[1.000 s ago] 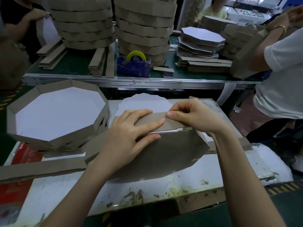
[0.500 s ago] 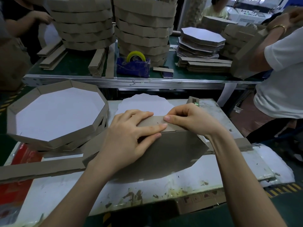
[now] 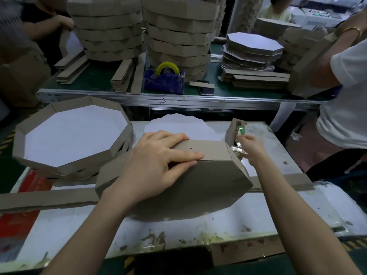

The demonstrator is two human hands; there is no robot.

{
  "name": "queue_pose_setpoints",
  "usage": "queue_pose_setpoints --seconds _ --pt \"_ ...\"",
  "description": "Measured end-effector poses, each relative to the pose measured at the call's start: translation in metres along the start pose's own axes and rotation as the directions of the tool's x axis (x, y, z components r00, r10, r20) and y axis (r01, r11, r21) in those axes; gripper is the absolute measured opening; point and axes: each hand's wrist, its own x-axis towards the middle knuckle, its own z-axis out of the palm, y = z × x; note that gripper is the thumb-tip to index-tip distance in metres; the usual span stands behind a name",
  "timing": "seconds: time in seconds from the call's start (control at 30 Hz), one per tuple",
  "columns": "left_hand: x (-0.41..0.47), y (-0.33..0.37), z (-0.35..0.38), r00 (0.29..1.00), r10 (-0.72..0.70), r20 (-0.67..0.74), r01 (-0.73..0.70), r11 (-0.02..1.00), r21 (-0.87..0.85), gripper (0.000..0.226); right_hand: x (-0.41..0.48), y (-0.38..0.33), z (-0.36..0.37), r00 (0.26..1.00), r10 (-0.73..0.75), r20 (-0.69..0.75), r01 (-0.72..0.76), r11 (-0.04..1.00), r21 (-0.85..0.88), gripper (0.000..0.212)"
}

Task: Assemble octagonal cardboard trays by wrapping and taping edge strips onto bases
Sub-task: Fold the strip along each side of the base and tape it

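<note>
Your left hand (image 3: pixel 158 165) lies at the centre of the frame, fingers apart and nearly straight, pressing the edge strip (image 3: pixel 208 150) down against the base (image 3: pixel 188 185); the base is tipped up on the white table (image 3: pixel 178 225) with its brown underside towards you, probably so the seam faces you for taping; the flat palm is there to stop the folded strip springing open while your other hand is busy; your right hand (image 3: pixel 251 148) reaches to the right of centre, fingertips at the small cardboard tape holder (image 3: pixel 235 129) that stands just beside the work, placed where you can reach it without letting go; whether those fingers have closed on a piece of tape I cannot tell; a finished tray (image 3: pixel 65 159) sits on a stack at centre left, out of the way; a loose long strip (image 3: pixel 45 199) lies across the lower left of the table, likely waiting for the next base; the step in hand looks like fetching tape to fix this joint.
</note>
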Motion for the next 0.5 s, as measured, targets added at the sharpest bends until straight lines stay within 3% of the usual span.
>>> queue_pose_setpoints --seconds 0.2,0.5 --pt "0.015 0.008 0.005 0.999 -0.04 -0.007 0.04 0.999 -0.003 0.033 0.048 0.026 -0.001 0.985 0.166 0.045 -0.164 0.985 -0.045 0.033" --pt "0.02 0.011 0.017 0.994 -0.028 -0.109 0.031 0.999 0.023 0.03 0.099 0.044 0.01 0.961 0.275 0.01 -0.272 0.955 -0.114 0.028"
